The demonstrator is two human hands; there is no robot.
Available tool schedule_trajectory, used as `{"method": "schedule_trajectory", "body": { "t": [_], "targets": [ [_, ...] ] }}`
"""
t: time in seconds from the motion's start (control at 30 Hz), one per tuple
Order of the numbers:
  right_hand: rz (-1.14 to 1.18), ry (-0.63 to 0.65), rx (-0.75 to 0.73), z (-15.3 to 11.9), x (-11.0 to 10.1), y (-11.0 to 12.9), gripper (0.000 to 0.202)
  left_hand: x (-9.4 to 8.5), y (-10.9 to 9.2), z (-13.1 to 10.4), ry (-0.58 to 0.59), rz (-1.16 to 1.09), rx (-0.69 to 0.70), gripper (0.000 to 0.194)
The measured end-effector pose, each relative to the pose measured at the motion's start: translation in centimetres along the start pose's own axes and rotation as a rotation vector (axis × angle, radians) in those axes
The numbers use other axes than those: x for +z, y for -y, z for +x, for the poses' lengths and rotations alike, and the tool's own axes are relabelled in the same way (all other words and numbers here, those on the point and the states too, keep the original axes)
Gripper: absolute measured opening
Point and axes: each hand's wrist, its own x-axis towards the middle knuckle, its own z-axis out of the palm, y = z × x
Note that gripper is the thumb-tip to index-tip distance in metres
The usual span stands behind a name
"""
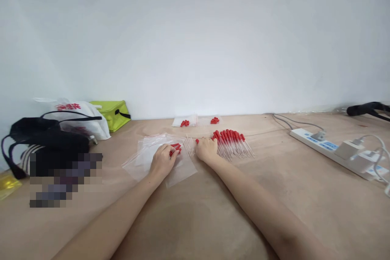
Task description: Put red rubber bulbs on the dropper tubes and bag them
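Note:
My left hand (163, 161) is closed around several small red rubber bulbs (176, 146), above a fanned stack of clear zip bags (143, 150). Just to its right lie thin clear tubes (189, 145), side by side. My right hand (207, 149) reaches over the end of these tubes with its fingers curled together. A red bulb (197, 141) shows at its fingertips, so it seems to grip a dropper, though the fingers hide most of it. Right beside that hand rests a row of droppers (233, 144), clear stems with red bulbs pointing away from me.
Two small bags with red bulbs (185, 123) lie near the wall. At left stand a black bag (57, 146), a white plastic bag (91, 120) and a lime-green box bag (114, 113). A power strip (329, 148) with plugs and cables lies at right.

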Motion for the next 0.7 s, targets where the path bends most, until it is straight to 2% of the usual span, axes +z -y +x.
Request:
{"method": "schedule_trajectory", "body": {
  "t": [0.3, 0.4, 0.47, 0.7],
  "targets": [
    [-0.008, -0.068, -0.004, -0.4, -0.6, -1.7, 0.031, 0.2, -0.2, -0.1, 0.032, -0.005, -0.013, 0.013],
    [0.006, -0.091, -0.034, -0.3, -0.8, -0.9, 0.029, 0.1, -0.3, -0.1, 0.038, -0.004, -0.008, 0.013],
    [0.046, -0.063, -0.033, -0.2, -0.9, 0.0, 0.030, 0.2, -0.3, -0.1, 0.030, -0.001, -0.007, 0.013],
    [0.111, 0.052, 0.077, 1.1, -0.3, 2.2, 0.028, 0.3, 0.1, -0.3, 0.001, -0.025, -0.008, 0.008]
  ]
}}
